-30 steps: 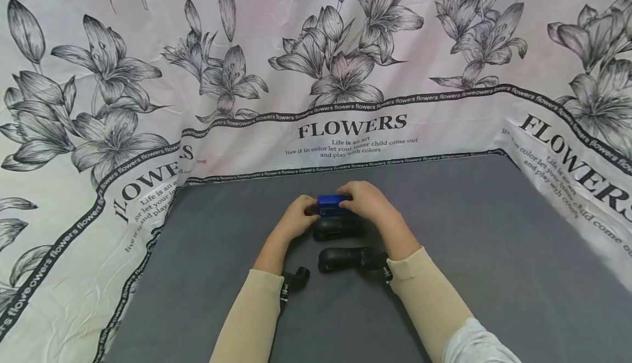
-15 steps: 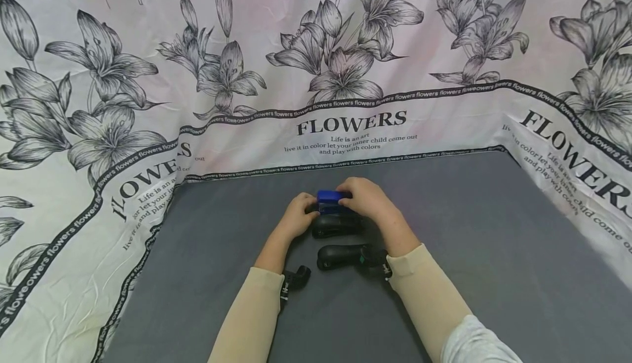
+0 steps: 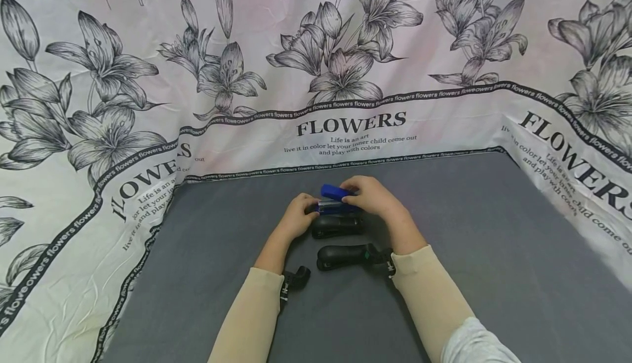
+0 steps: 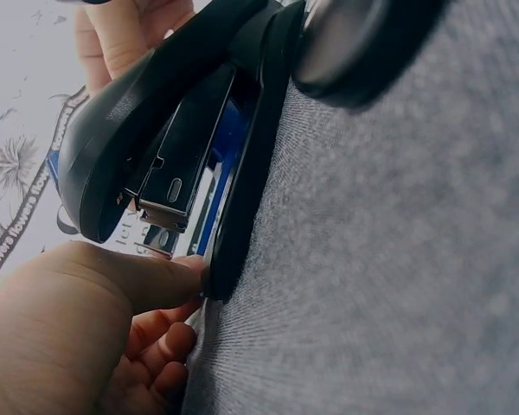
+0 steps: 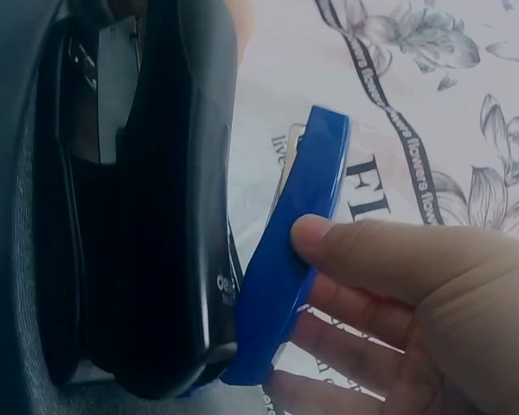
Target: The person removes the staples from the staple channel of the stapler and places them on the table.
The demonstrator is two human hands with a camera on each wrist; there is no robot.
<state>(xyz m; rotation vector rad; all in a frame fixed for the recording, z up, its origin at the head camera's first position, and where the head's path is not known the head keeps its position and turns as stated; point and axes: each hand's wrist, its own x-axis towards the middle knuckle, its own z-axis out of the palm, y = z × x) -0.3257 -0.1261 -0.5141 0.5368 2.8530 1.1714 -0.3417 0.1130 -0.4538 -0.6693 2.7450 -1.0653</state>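
A blue stapler lies farthest back, its blue top arm swung up from its base, baring a metallic strip between them. My right hand pinches this arm near its right end; in the right wrist view the thumb lies on the blue cover and the fingers are behind it. My left hand grips the left end of the stapler's base. Just in front lies a black stapler, which hides much of the blue one in the left wrist view. Another black stapler lies closer to me.
A grey cloth covers the table. Patterned fabric with flower prints hangs behind it and along both sides. Black wrist cameras stick out beneath the forearms, the right one close to the nearer black stapler.
The blue stapler's top arm has risen and swung away from its base, tilted with its left end up. My right hand has shifted slightly right with it; my left hand stays on the base.
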